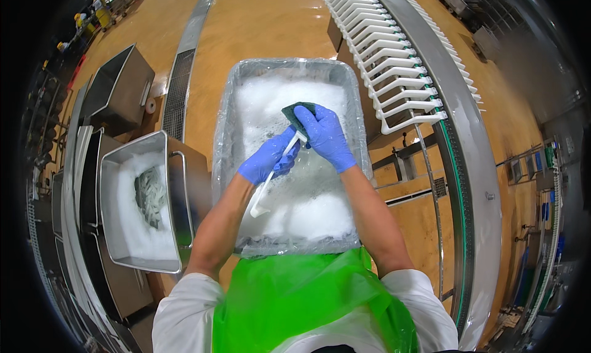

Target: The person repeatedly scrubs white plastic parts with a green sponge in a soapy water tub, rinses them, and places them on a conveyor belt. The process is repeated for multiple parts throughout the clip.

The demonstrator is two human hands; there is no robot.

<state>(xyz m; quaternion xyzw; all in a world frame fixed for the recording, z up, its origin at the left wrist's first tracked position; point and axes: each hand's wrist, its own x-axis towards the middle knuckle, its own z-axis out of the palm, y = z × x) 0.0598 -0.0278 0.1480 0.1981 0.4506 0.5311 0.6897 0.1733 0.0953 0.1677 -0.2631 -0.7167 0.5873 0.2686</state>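
Over a plastic-lined grey tub [222,140] of white suds [289,95], both my hands wear blue gloves. My left hand [266,158] is closed round the middle of a slim white plastic piece [265,188], whose wider foot points down toward me. A dark green scouring pad [297,111] is pinched in my right hand [327,135], its thumb lying on top. The pad presses against the upper end of the white piece, partly covering it. Both hands are close together above the foamy water.
At left stands a steel bin [174,145] of suds with several pale pieces inside, and another steel bin [101,94] beyond it. A curved conveyor [477,199] runs along my right, carrying a row of white plastic arms [394,73]. A floor drain [178,85] lies ahead left.
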